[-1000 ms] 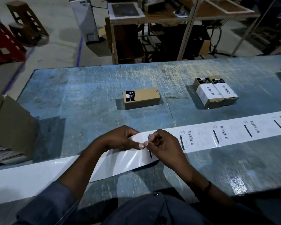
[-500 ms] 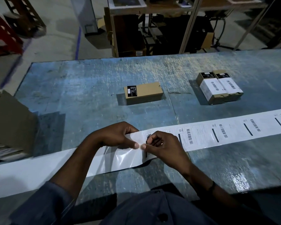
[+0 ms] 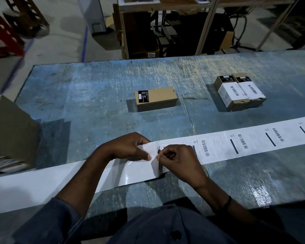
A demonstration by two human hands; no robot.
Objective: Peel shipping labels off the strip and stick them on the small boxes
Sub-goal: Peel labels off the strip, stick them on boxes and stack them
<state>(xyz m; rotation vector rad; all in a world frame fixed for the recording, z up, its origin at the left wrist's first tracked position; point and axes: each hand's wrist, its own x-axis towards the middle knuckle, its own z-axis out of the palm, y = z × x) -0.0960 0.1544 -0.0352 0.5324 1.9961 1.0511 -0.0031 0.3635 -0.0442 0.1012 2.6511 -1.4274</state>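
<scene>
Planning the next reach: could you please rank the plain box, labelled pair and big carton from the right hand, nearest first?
From the right hand:
1. plain box, straight ahead.
2. labelled pair, far right.
3. big carton, left edge.

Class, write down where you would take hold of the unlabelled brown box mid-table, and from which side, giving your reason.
Probably from above, grip across the two long side faces of the unlabelled brown box: it lies flat, long axis left-right, narrow front-to-back, with bare table on every side.
</scene>
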